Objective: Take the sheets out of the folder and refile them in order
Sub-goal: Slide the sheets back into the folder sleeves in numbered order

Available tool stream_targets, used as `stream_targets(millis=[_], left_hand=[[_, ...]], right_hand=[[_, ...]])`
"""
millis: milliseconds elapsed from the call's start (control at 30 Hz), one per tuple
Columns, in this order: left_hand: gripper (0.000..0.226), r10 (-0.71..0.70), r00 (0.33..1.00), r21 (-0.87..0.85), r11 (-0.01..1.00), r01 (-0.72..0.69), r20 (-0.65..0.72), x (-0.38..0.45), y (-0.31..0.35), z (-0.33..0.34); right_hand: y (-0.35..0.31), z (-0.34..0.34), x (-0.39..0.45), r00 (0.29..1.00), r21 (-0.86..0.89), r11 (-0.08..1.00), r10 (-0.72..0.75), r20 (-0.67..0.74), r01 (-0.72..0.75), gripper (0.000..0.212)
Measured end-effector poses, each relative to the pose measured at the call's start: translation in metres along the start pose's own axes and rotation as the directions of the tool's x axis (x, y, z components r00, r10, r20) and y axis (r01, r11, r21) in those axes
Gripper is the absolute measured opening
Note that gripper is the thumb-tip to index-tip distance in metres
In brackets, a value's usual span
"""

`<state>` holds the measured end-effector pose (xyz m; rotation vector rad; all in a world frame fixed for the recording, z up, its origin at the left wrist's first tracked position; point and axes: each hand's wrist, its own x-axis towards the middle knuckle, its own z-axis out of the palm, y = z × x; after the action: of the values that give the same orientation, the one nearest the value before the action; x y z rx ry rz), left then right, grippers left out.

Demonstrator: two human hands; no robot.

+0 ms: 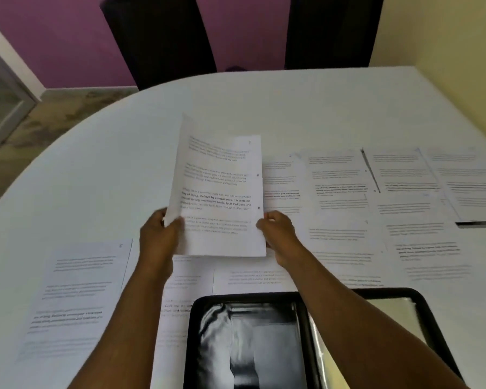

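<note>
I hold one printed sheet [216, 189] lifted above the middle of the table, its punched holes along the right edge. My left hand [157, 234] grips its lower left edge, where the paper curls. My right hand [277, 230] pinches its lower right edge. The black folder [253, 343] lies open at the near edge, its glossy clear sleeves showing between my forearms. Several more printed sheets lie flat on the table: one at the near left [76, 293], some under my arms [244, 276], and a row at the right [382, 197].
The white rounded table [124, 153] reaches to the yellow wall at the right. Two dark chair backs [163, 37] stand behind its far edge, against a purple wall. A small dark object [476, 224] lies on the sheets at the far right.
</note>
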<state>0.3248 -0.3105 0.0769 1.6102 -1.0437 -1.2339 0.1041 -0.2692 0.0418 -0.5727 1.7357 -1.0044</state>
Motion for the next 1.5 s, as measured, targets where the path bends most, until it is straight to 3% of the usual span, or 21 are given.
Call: stream_targets(millis=[133,267,367,667,1033,1233,1400,1500], left_hand=[[0.028,-0.123,0.988,-0.09,0.987,0.131,0.089,-0.062,-0.018,0.002],[0.022,-0.196,0.965,-0.076,0.974,0.212,0.174,-0.119,-0.04,0.007],[0.022,-0.232,0.948,-0.051,0.967,0.248,0.217,-0.158,-0.056,0.015],[0.029,-0.3,0.894,0.003,0.948,0.317,0.333,-0.237,-0.079,0.062],[0.02,-0.242,0.928,0.097,0.97,0.223,0.282,-0.259,-0.068,0.125],[0.015,-0.19,0.948,0.151,0.976,0.155,0.256,-0.252,-0.064,0.158],[0.015,-0.107,0.987,0.304,0.95,0.065,0.124,-0.238,-0.077,0.178],[0.015,-0.018,0.991,0.471,0.881,-0.046,0.13,-0.233,-0.09,0.187]], right_hand=[[0.033,-0.042,-0.044,0.997,0.065,0.996,0.054,0.058,-0.058,0.017],[0.062,-0.082,-0.087,0.998,0.088,0.995,0.035,0.059,-0.04,0.017],[0.08,-0.113,-0.113,0.999,0.053,0.998,0.034,0.013,-0.035,0.021],[0.117,-0.191,-0.149,0.999,0.19,0.981,0.044,-0.031,-0.038,0.017],[0.11,-0.254,-0.141,0.985,0.09,0.991,-0.082,-0.152,0.097,0.021],[0.103,-0.279,-0.117,0.982,0.203,0.972,-0.089,-0.168,0.123,0.021],[0.089,-0.299,-0.091,0.966,0.226,0.96,-0.113,-0.234,0.167,0.02],[0.08,-0.31,-0.07,0.957,0.273,0.947,-0.092,-0.277,0.17,0.024]])
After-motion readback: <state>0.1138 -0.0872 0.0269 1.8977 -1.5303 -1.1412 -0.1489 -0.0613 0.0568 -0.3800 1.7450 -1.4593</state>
